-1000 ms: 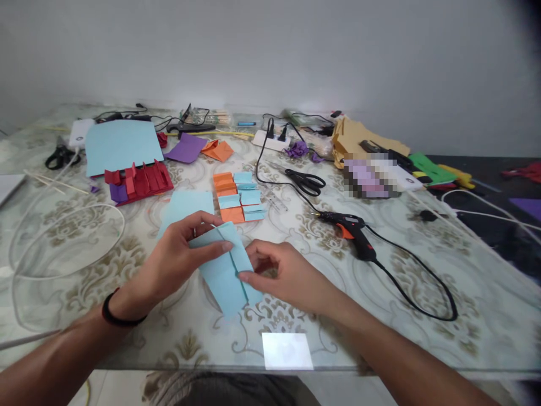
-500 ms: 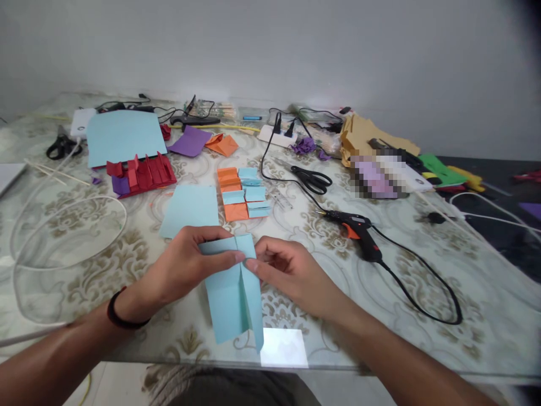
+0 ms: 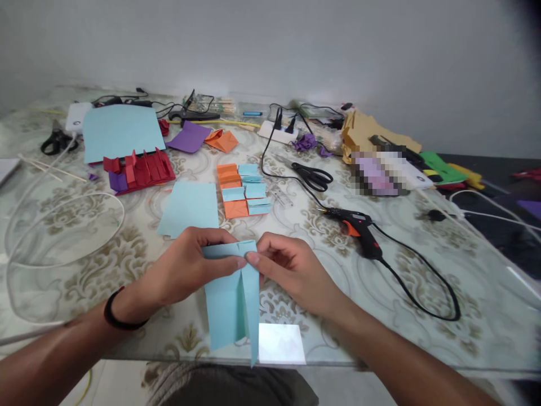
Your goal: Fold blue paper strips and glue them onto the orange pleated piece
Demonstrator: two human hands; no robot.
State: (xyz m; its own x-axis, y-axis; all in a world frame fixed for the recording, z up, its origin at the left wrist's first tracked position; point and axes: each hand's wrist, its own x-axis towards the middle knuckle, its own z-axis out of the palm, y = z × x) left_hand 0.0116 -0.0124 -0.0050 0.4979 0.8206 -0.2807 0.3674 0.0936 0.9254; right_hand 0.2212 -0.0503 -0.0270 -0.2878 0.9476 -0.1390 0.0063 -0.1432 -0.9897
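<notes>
A light-blue sheet of paper (image 3: 226,307), folded with a raised lengthwise pleat, hangs between my two hands over the table's front part. My left hand (image 3: 203,265) pinches its upper left side, thumb on the front and fingers behind. Close beside it, my right hand (image 3: 287,268) pinches the upper right edge near the pleat, its thumb almost touching the left thumb. Just beyond the hands lie a flat light-blue sheet (image 3: 190,208) and an orange piece (image 3: 234,210) with folded blue strips in rows.
A black glue gun (image 3: 355,225) with its cord lies to the right, near black scissors (image 3: 310,176). A red pleated paper piece (image 3: 146,172) and a blue sheet (image 3: 122,132) are at left. A white power strip (image 3: 276,132) sits at the back; white cables loop at both sides.
The paper's top edge has tipped toward me, and its lower end hangs slightly nearer the table's front edge. Both hands keep their pinch on it.
</notes>
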